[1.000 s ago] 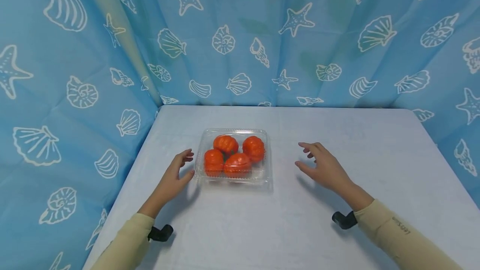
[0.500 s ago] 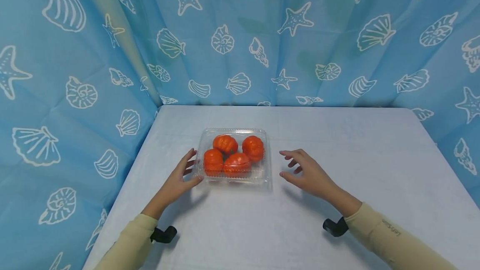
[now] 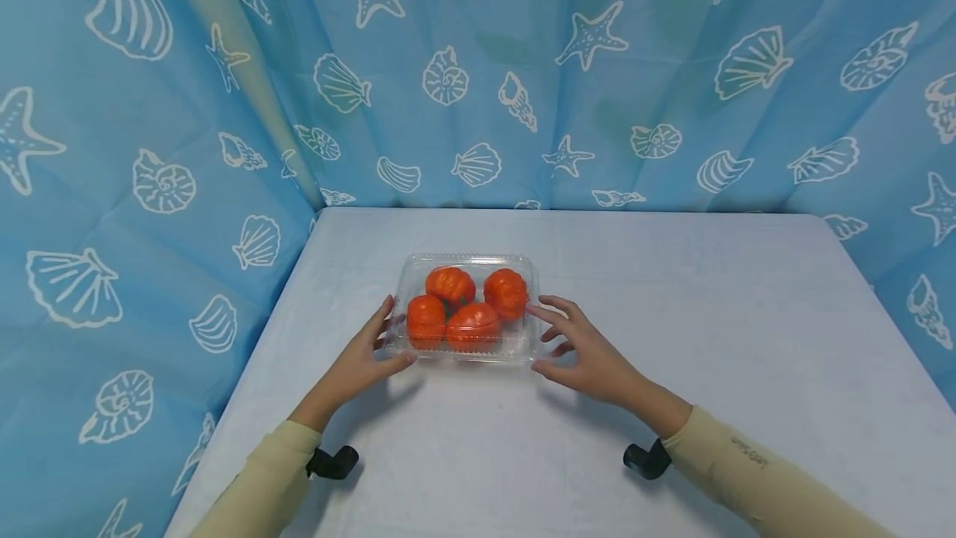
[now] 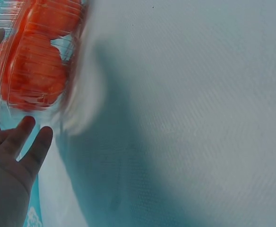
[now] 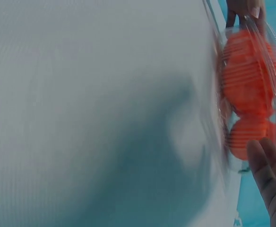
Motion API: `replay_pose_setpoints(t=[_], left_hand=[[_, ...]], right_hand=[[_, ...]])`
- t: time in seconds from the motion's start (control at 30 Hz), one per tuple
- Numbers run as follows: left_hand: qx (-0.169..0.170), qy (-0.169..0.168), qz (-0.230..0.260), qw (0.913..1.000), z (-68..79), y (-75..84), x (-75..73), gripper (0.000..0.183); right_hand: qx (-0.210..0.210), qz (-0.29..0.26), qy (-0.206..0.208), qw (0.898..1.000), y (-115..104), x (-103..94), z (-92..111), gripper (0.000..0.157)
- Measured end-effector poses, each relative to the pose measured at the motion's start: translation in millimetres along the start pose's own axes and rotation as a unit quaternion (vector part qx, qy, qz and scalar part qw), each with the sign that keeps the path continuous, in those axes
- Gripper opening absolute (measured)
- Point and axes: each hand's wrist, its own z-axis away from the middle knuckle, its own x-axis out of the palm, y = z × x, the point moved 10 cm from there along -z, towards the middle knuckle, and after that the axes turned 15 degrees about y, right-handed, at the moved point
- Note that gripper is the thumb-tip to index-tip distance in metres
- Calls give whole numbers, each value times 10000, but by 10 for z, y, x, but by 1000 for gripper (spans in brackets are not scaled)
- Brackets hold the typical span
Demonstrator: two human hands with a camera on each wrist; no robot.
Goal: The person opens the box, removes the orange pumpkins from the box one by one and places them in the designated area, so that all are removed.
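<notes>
A clear plastic clamshell box (image 3: 519,347) rests on the table in the head view, with a ridged lid. Inside lie several round, ribbed orange-red fruits (image 3: 474,327), like tomatoes or small pumpkins. My left hand (image 3: 357,369) is at the box's left side, its thumb by the front left corner. In the left wrist view its fingers (image 4: 39,147) are fairly straight beside the box wall. On the other side, my right hand (image 3: 590,359) has its fingertips at the box's right edge, thumb spread from them. Whether the right fingertips touch the plastic is hard to tell.
A white-covered table (image 3: 717,297) extends on all sides of the box. Blue curtains (image 3: 642,48) with white shell and starfish prints stand behind and to the left. Each wrist wears a small black device (image 3: 334,462).
My right hand has moved left to the box's right edge. My left hand has slid slightly right along the box's left side, its thumb reaching the front corner. The box stays put.
</notes>
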Motion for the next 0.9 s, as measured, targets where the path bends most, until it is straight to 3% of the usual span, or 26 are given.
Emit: replay_pose_setpoints(t=[0.2, 0.6, 0.9], left_hand=[[80, -21, 74, 9999, -30, 8, 30, 105], [181, -2, -13, 9998, -30, -17, 73, 105], [-184, -259, 373, 9988, -13, -65, 151, 104]], right_hand=[[-175, 135, 16, 9998, -9, 87, -26, 81], [-140, 349, 195, 9991, 39, 70, -89, 77], [-274, 278, 235, 9990, 30, 58, -108, 73]])
